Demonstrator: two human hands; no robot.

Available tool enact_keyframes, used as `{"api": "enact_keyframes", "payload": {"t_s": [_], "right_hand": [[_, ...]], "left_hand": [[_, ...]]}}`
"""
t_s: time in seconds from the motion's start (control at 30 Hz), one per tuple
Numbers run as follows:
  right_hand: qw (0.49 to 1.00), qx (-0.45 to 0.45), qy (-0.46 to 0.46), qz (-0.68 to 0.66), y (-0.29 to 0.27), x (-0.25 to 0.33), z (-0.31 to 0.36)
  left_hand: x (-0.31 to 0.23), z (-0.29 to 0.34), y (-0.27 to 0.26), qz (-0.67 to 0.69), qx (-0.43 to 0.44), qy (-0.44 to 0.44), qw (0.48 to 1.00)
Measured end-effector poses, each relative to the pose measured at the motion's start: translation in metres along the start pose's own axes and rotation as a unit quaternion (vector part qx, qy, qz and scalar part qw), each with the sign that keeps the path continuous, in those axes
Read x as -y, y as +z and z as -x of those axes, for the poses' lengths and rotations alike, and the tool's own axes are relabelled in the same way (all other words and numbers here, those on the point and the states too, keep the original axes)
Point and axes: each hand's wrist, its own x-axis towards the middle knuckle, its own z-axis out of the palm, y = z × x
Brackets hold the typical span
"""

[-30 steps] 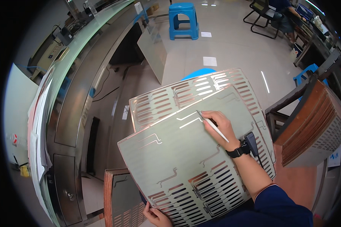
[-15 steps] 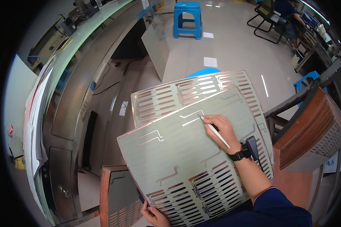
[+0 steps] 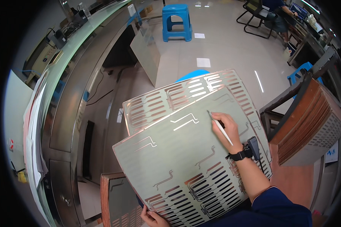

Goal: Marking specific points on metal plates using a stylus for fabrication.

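Note:
My right hand (image 3: 226, 128) grips a white pen-shaped tool (image 3: 224, 133) whose dark pointed tip is near the upper middle of a pale green circuit board panel (image 3: 147, 159). Whether the tip touches the surface I cannot tell. Copper-coloured traces and rows of slot-like bars mark the panel; a pair of bright bent traces (image 3: 185, 123) lies left of the tip. My left hand (image 3: 154, 219) holds the panel's lower left edge, fingers curled at the rim. Beneath, a second patterned panel (image 3: 147, 106) sticks out at the far side.
A stack of copper-edged panels (image 3: 310, 125) leans on a dark frame at the right. More panels (image 3: 117, 196) stand at the lower left. A metal cabinet (image 3: 60, 178) lines the left. Farther off are a blue stool (image 3: 177, 22) and a seated person (image 3: 278, 20).
My right hand has moved the tool's tip rightward, away from the bright bent traces. The left hand keeps its hold at the edge. The whole view has shifted slightly.

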Motion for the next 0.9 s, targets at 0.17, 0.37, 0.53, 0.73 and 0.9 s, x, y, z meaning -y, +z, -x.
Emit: {"api": "enact_keyframes", "payload": {"t_s": [0.17, 0.37, 0.53, 0.73, 0.9], "right_hand": [[0.999, -0.005, 0.028, -0.019, 0.0, -0.005, 0.001], [1.0, -0.02, 0.011, -0.002, 0.005, -0.006, 0.002], [1.0, 0.001, 0.024, -0.007, -0.011, -0.006, 0.01], [0.999, 0.035, 0.019, 0.011, -0.08, -0.003, 0.078], [0.978, -0.048, 0.11, 0.169, -0.16, -0.024, 0.126]], "left_hand": [[0.0, 0.0, 0.002, -0.012, -0.002, 0.035, 0.999], [0.001, 0.001, -0.001, -0.015, -0.004, 0.016, 1.0], [-0.001, 0.002, 0.004, -0.013, -0.003, 0.028, 1.0], [0.005, 0.003, -0.002, 0.013, -0.006, 0.057, 0.998], [0.046, -0.011, -0.002, 0.137, -0.001, 0.046, 0.989]]}}
